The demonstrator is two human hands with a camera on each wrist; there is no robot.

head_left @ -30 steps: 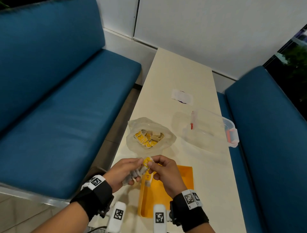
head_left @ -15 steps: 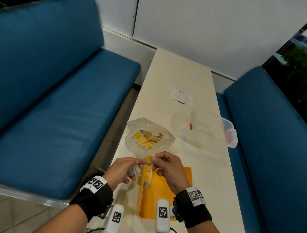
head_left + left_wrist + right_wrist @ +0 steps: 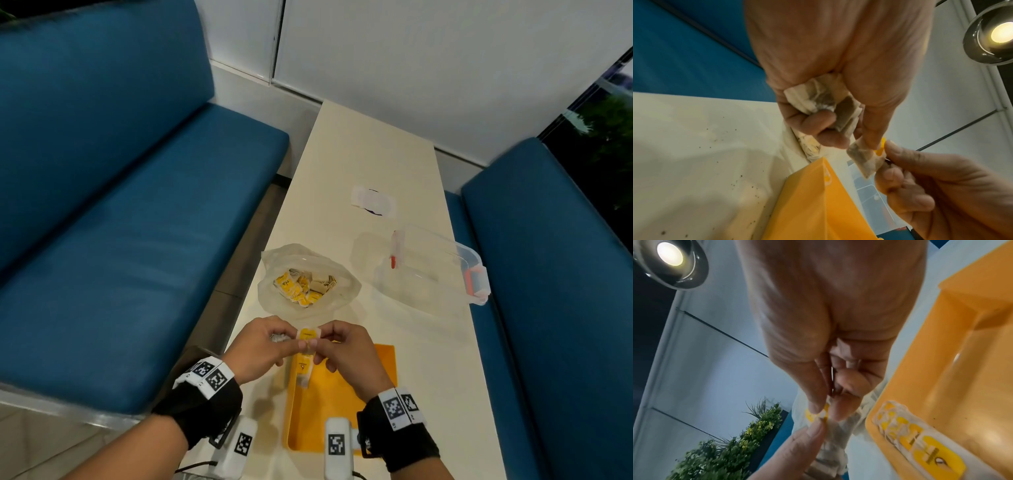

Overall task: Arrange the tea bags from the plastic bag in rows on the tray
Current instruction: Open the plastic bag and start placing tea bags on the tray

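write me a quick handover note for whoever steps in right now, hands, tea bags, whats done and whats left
Left hand: holds a small bunch of tea bags in its curled fingers and pinches the tea bag shared with the other hand.
Right hand: pinches that same tea bag from the other side, above the far end of the yellow tray.
Done: a short row of tea bags lies along the tray's left wall.
Left: place the held ones, then the many in the open plastic bag on the table.
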